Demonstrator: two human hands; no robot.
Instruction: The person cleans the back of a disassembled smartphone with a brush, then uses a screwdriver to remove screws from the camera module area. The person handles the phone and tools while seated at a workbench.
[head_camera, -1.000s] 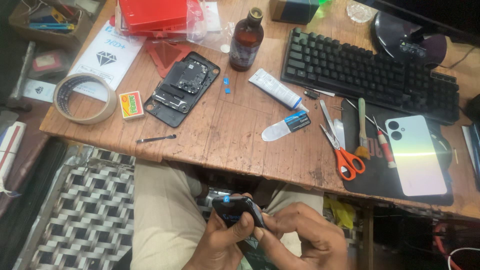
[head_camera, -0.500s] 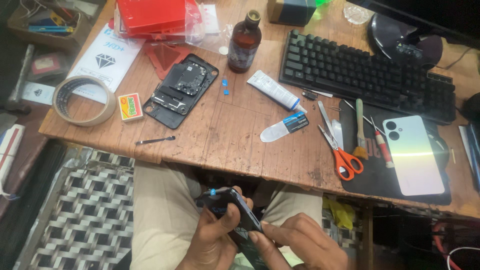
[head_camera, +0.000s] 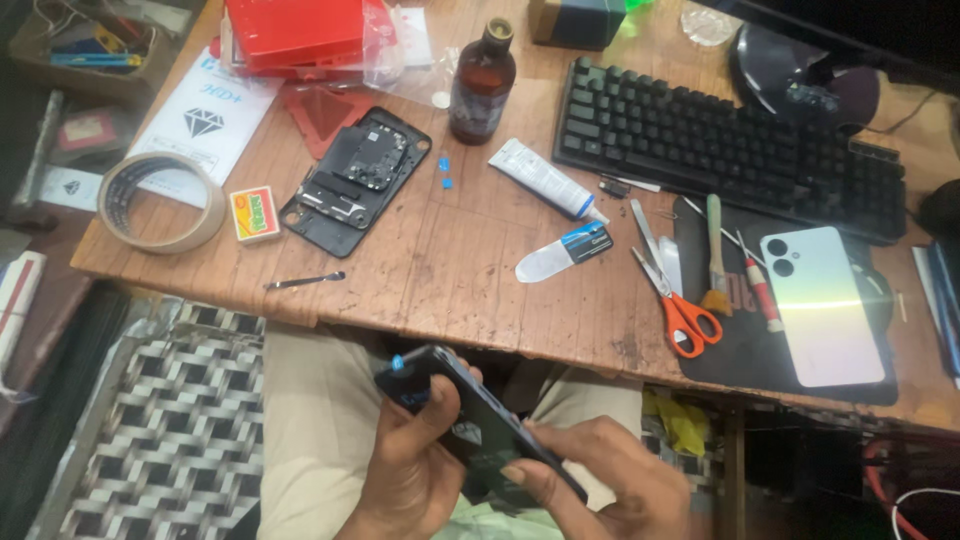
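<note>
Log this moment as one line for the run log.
left hand: grips dark slim phone over lap | right hand: fingertips on phone's lower edge | wooden desk: opened phone body, orange-handled scissors

Colours across a worn brown wooden desk (head_camera: 450, 270)

Near, a dark blue-black phone (head_camera: 470, 420) over beige trousers (head_camera: 310, 420); left, a black-and-white woven mat (head_camera: 170, 430). On the desk: orange-handled scissors (head_camera: 685, 315), a pale mint phone back (head_camera: 820, 305), a black keyboard (head_camera: 720, 150), a brown bottle (head_camera: 482, 85), a red box (head_camera: 295, 30) far left, tan tape roll (head_camera: 160, 200).
</note>
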